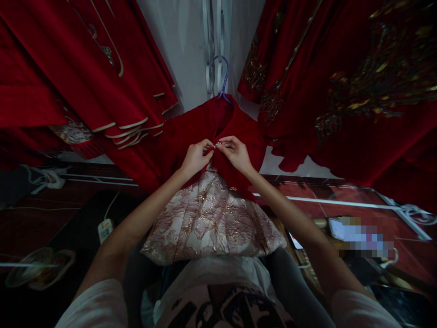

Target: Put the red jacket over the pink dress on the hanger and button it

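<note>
A red jacket (191, 118) hangs in front of me on a purple hanger (224, 79), its collar at the top. Fingers pinched, my left hand (198, 157) grips one front edge of the jacket. On the other front edge my right hand (235, 152) is closed in a pinch too, fingertips almost meeting those of the left. Small pale and red spots show at the fingertips; I cannot make out whether they are a fastener or nails. Below the jacket a pink and gold brocade skirt (211, 218) spreads toward my lap.
Red garments (119, 68) hang at the left, and a red embroidered garment (341, 150) at the right. A white metal rail (324, 202) runs low behind. A power strip (105, 230) lies at left, near a clear bag (41, 269). A phone (337, 228) rests at right.
</note>
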`<state>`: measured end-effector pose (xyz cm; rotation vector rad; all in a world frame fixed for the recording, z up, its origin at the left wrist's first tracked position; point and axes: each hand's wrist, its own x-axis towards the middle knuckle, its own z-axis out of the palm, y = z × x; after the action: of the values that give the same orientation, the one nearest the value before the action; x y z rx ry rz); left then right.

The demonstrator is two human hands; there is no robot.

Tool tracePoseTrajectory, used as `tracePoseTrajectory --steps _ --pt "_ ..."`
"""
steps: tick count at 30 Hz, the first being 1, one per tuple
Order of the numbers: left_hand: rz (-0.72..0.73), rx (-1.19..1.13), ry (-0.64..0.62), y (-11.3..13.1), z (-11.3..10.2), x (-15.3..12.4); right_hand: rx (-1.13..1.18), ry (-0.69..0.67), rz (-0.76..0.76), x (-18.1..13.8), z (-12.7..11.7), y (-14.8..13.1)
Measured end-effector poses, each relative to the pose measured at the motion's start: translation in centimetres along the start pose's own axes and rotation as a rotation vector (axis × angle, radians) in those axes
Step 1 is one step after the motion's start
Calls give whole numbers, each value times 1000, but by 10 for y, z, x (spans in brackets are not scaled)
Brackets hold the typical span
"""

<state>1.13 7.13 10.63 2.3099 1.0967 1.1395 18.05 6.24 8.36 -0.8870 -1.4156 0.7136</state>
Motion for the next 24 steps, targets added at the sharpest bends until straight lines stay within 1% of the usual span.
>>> tracePoseTrajectory --steps 4,9,13,20,24 --pt "34 -2 -50 6 -3 1 -28 35 -56 -4 2 -2" --pt "33 9 -10 9 -2 6 -98 67 -87 -8 1 -8" --pt "44 40 -10 10 -2 7 -67 45 -64 -8 -2 -8" --pt "184 141 -107 12 -11 8 -49 1 -14 -3 -6 -7" --pt "236 188 -136 15 -9 10 -89 -37 -6 -1 -5 -8"
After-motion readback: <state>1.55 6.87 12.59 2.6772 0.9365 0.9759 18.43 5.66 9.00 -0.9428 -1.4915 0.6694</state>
